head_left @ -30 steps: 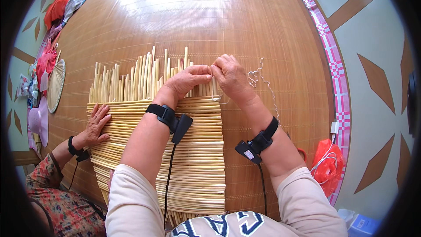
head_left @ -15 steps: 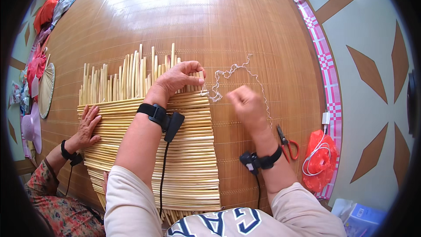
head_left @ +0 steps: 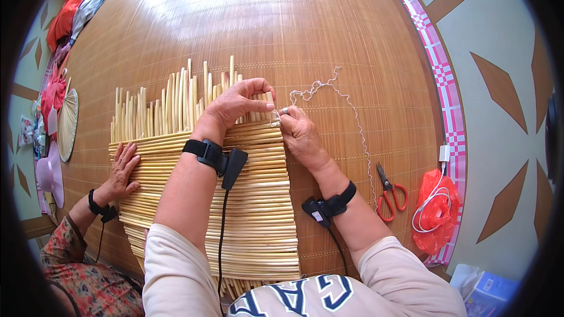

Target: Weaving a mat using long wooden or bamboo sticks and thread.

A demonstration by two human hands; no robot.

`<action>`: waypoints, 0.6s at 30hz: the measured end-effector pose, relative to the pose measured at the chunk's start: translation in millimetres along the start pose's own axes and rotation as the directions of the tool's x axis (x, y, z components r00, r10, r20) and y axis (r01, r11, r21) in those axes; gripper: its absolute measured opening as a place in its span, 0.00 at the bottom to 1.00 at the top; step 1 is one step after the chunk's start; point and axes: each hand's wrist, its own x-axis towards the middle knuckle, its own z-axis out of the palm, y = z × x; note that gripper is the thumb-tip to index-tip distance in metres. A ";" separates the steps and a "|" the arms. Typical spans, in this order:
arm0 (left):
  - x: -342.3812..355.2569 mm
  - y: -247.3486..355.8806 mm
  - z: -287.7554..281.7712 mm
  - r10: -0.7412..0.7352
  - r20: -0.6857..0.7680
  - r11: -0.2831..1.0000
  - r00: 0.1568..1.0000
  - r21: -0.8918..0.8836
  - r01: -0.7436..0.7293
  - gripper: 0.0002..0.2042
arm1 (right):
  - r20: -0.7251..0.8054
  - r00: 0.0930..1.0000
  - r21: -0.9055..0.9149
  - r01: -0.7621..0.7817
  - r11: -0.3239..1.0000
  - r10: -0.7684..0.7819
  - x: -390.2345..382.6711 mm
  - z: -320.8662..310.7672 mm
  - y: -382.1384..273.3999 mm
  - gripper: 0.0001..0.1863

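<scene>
Pale, straight stalks are packed side by side into a flat mat, with a row of upright stalks of uneven height along its far edge. At the far right corner, my left hand pinches the end of a short stalk between thumb and fingers. Just right of it, my right hand is closed on a thin white string, which loops around that corner. The string's loose length curls across the surface to the right. My right fingers partly hide how it passes around the stalk.
Red-handled scissors lie right of my right forearm, near a red plastic bag with a white cable on it. A co-worker's hand rests flat on the mat's left side. A hand fan and a pink hat are at far left.
My right hand has moved left and up to the mat's corner, close to my left hand, drawing the string along. My left hand keeps its pinch. The view has shifted slightly.
</scene>
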 end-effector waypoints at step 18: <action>-9.7 14.5 -0.2 -0.025 0.047 0.993 0.999 0.114 0.020 0.24 | 0.134 0.952 0.002 -0.277 0.961 0.274 5.1 -45.9 -16.3 0.02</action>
